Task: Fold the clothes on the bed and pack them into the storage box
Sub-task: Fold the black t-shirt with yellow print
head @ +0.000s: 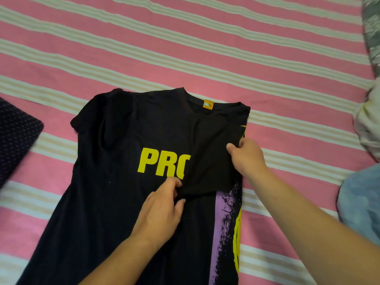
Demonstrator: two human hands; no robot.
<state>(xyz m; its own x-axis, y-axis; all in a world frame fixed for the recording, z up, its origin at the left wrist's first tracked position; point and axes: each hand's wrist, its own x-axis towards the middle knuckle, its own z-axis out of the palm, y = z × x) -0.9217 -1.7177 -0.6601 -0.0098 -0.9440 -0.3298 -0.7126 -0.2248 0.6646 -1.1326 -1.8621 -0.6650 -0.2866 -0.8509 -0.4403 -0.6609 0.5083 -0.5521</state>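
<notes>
A black T-shirt (115, 182) with yellow letters "PRO" lies spread face up on the bed, its collar pointing away from me. Its right side, sleeve included, is folded inward over the chest, and a purple and yellow print shows on the turned-over part below. My left hand (162, 210) pinches the lower corner of the folded sleeve near the shirt's middle. My right hand (246, 156) grips the sleeve's upper edge at the shirt's right side. The shirt's left sleeve lies unfolded. No storage box is in view.
The bed carries a pink sheet with pale stripes (185, 48). A dark dotted cloth (14, 138) lies at the left edge. At the right edge sit a light blue garment (362, 202), a pale crumpled cloth (370, 128) and a grey patterned one (372, 27).
</notes>
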